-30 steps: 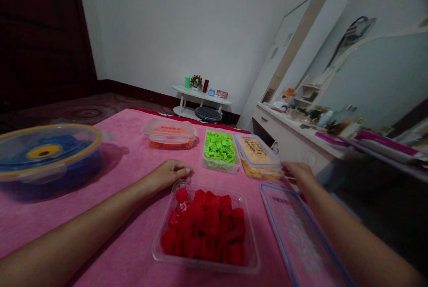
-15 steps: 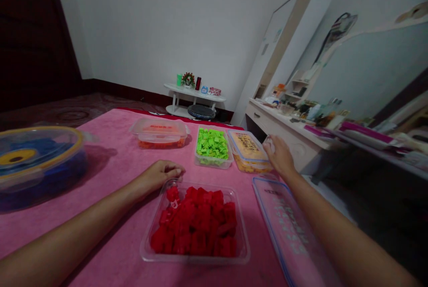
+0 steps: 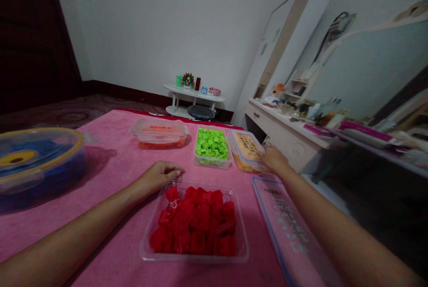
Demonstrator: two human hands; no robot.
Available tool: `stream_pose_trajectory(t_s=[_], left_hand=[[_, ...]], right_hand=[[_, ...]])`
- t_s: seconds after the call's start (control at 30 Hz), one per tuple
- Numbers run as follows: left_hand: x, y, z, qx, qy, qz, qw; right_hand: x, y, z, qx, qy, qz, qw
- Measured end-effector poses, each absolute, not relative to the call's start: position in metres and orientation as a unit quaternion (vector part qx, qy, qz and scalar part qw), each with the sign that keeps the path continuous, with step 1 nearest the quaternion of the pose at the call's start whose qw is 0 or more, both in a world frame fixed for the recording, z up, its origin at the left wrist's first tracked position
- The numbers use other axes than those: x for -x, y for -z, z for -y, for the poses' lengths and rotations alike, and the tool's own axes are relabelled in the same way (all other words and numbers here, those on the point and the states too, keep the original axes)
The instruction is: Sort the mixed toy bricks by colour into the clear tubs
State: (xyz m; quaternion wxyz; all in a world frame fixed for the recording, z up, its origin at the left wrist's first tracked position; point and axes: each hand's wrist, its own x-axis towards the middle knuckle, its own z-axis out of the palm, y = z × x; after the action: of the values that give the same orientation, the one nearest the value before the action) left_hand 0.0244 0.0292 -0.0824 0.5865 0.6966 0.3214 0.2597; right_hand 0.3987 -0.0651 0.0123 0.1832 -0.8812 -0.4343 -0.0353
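My left hand (image 3: 163,174) rests on the pink cloth at the far left corner of a clear tub (image 3: 195,258) of red toy bricks (image 3: 197,220). Its fingers are loosely bent, a little apart from the thumb, with nothing seen in them. My right hand (image 3: 274,159) is at the right side of a tub of yellow pieces, its fingers closed on the edge of the blue-rimmed lid (image 3: 247,146); the fingertips are partly hidden. Under my right forearm lies a loose clear lid (image 3: 284,220) with a blue rim. Left of the yellow tub stands an uncovered tub of green bricks (image 3: 212,144).
A lidded tub (image 3: 160,133) of orange pieces sits at the back of the pink cloth (image 3: 113,162). At the left edge stands a round, yellow-rimmed container (image 3: 43,162) of blue pieces. A dressing table (image 3: 284,122) with bottles is on the right; a low white shelf (image 3: 194,93) stands beyond.
My right hand has come nearer and dropped lower along the side of the yellow tub, its fingers now at the lid's edge. My left hand and the red-brick tub have stayed put.
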Motion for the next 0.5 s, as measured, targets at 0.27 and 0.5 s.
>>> stream_pose_trajectory(t_s=[0.27,0.5], left_hand=[[-0.024,0.085,-0.03,-0.7,-0.273,-0.331,0.57],[-0.025,0.083,-0.028,-0.695,-0.288,-0.335,0.567]], right_hand=[[-0.364,0.015,0.063,0.809,0.044,0.586,0.02],[-0.346,-0.01,0.097,0.779,0.032,0.625,0.038]])
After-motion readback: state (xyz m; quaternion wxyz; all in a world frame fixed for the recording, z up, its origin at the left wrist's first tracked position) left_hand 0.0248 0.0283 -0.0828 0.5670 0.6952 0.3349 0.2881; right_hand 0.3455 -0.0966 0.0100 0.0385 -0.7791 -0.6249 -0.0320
